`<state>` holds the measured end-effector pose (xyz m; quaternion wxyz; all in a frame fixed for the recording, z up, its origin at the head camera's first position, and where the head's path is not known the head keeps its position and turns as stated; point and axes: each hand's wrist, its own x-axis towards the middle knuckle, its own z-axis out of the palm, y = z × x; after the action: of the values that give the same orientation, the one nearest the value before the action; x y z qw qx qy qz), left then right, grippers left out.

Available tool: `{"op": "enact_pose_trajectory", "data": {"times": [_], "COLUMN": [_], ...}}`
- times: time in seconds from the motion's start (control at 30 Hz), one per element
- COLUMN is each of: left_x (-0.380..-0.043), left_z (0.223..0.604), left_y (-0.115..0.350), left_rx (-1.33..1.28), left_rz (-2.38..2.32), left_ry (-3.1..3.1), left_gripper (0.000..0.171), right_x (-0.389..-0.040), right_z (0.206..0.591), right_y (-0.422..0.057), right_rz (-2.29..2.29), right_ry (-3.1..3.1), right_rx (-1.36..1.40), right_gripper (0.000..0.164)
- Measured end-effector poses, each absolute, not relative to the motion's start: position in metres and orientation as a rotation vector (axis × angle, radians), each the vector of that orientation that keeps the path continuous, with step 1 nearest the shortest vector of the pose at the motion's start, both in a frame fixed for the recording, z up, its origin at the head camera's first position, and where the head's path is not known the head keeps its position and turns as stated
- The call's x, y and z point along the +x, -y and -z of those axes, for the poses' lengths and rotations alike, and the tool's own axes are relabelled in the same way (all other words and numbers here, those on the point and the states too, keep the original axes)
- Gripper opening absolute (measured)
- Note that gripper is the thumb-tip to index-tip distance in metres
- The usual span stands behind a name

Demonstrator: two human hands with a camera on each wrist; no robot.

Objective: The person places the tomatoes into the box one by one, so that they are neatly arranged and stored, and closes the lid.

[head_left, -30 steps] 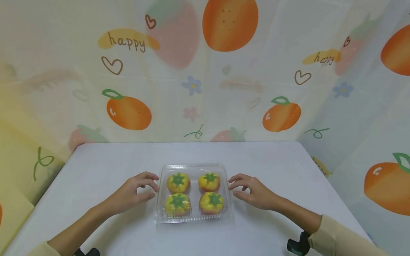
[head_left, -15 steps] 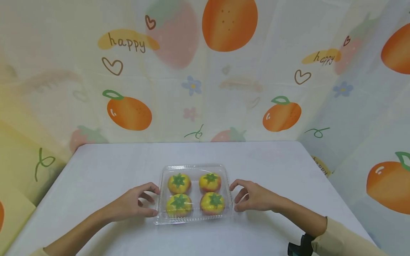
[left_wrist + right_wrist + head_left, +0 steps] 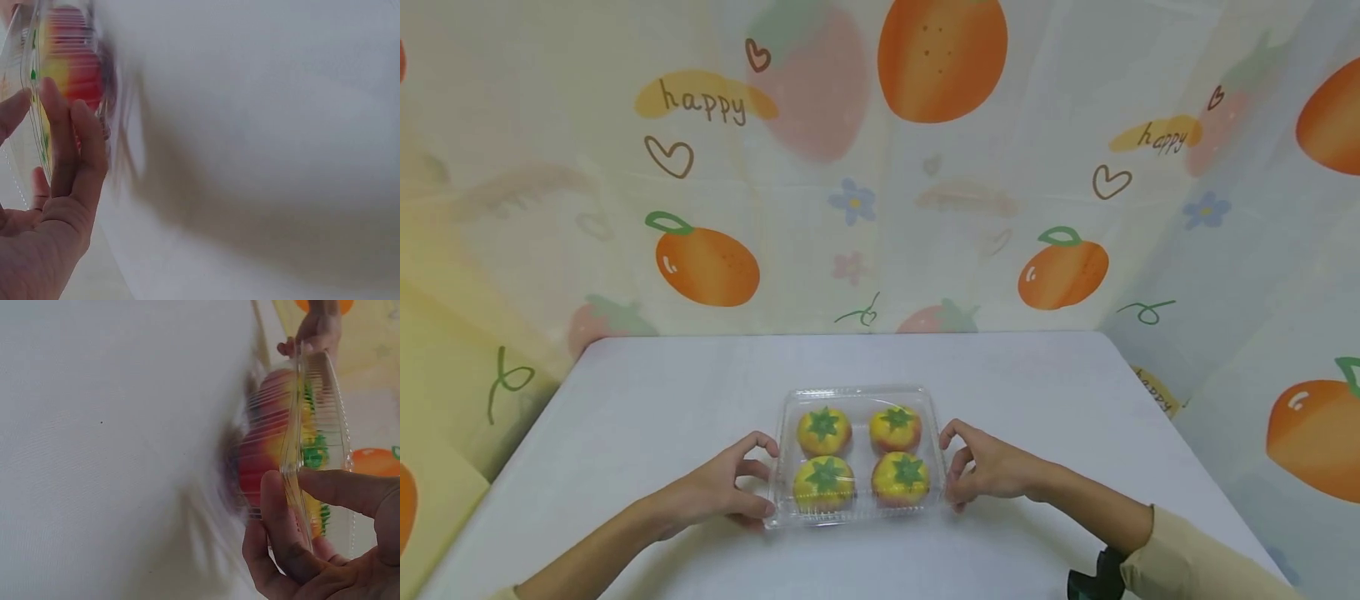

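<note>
A clear plastic clamshell box point(image 3: 861, 437) with its lid down sits in the middle of the white table. Inside lie several round yellow-and-red fruits point(image 3: 823, 483) with green star-shaped tops, arranged in two rows. My left hand point(image 3: 711, 492) holds the box's left side; in the left wrist view its thumb and fingertips point(image 3: 55, 100) pinch the rim. On the opposite side, my right hand point(image 3: 1000, 467) pinches the rim between thumb and fingertips point(image 3: 273, 487). The head view hides part of both hands' lower fingers. Whether the box's base touches the table I cannot tell.
The white table point(image 3: 1022, 375) ends at a back edge against a fruit-printed cloth point(image 3: 880, 208), which also hangs at both sides. A black wrist strap point(image 3: 1097, 575) shows below the right sleeve point(image 3: 1180, 550).
Both hands have come down and in from beside the box and now pinch its rim. The box has hardly shifted, and the head view has moved slightly.
</note>
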<state>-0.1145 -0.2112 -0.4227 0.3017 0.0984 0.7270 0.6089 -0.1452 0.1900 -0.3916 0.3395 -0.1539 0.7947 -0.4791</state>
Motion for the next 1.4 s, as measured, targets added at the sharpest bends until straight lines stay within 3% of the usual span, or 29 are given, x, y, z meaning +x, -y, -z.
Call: {"op": "enact_pose_trajectory", "data": {"times": [1.4], "left_x": [-0.1087], "left_z": [0.4272], "left_y": [0.2065], "left_rx": [0.267], "left_rz": [-1.617], "left_ry": [-1.960], "left_gripper": [0.066], "right_x": [-0.1406], "right_z": [0.3975], "right_y": [-0.1852], "right_rz": [1.304], "right_ry": [-2.002], "right_rx": [-0.420], "right_gripper": [0.051]}}
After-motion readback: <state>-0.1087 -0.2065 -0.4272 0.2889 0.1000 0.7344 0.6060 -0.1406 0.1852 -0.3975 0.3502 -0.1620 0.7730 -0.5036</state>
